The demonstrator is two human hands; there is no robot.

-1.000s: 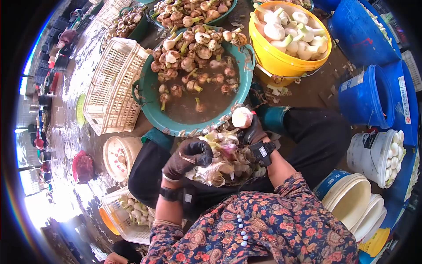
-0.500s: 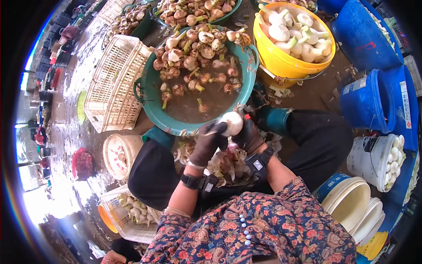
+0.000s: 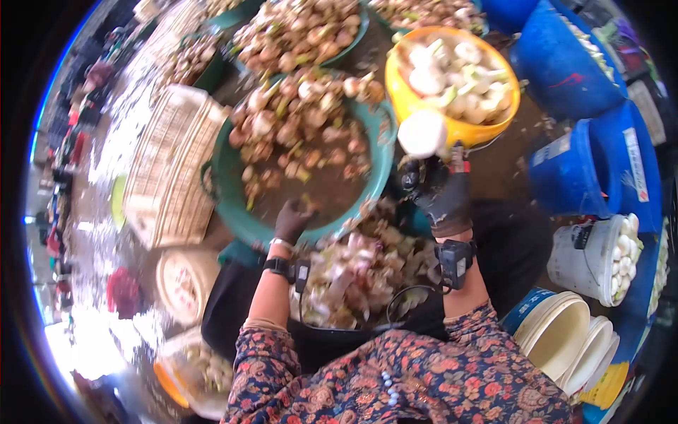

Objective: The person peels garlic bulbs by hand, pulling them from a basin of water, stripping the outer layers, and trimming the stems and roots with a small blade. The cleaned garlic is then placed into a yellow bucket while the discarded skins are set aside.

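My right hand [image 3: 439, 194], in a dark glove, is raised near the front of the yellow bucket [image 3: 397, 92]. A peeled white garlic bulb [image 3: 422, 133] is at its fingertips; whether the fingers still grip it is blurred. A small tool with a red mark [image 3: 460, 158] sticks up from the same hand. My gloved left hand [image 3: 291, 222] reaches over the near rim of the green basin [image 3: 383, 159], fingers apart, with nothing visible in them. Brownish unpeeled garlic bulbs [image 3: 282, 127] lie in murky water in the basin. More white bulbs [image 3: 473, 95] fill the yellow bucket.
Garlic peelings [image 3: 367, 272] are heaped between my legs. White crates [image 3: 166, 169] and a pale bucket [image 3: 185, 279] stand left. On the right are a blue bucket [image 3: 573, 169], a white bucket of bulbs [image 3: 583, 258] and stacked empty buckets [image 3: 554, 332].
My hands have parted. The right one has moved up and right with the white bulb towards the yellow bucket; the left one has moved left to the basin. The view has shifted slightly.
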